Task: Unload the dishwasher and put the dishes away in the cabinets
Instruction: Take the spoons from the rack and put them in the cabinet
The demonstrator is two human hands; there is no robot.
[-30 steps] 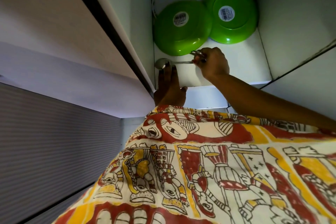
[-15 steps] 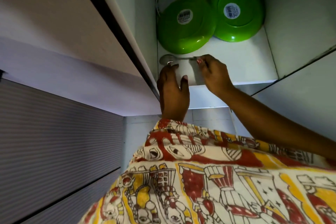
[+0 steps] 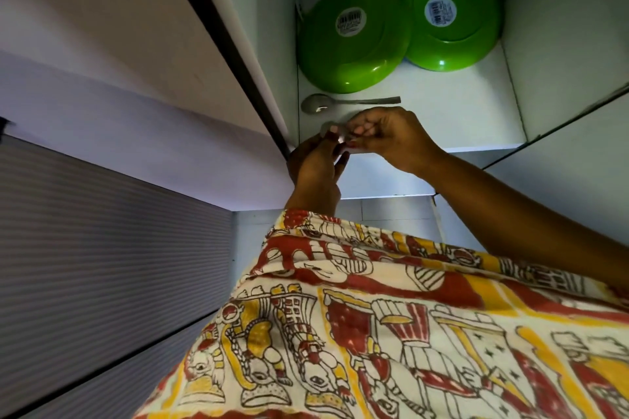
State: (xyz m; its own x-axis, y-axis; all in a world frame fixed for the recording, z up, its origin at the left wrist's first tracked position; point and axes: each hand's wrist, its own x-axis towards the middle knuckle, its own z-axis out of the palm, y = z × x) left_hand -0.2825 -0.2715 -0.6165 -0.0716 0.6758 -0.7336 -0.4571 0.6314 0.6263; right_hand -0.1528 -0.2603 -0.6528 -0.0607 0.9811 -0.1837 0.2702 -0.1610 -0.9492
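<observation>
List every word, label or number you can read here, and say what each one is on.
Left green plastic bowl, on its underside: white round sticker with a barcode; the print is too blurred to read.
Right green plastic bowl, on its underside: second white round sticker with a barcode; also too blurred to read.
Nothing else in view bears readable text.

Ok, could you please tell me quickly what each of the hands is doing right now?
Left hand: fingertips at the bowl of the second spoon; whether it grips cannot be told.
Right hand: closed, pinching the second spoon.
</observation>
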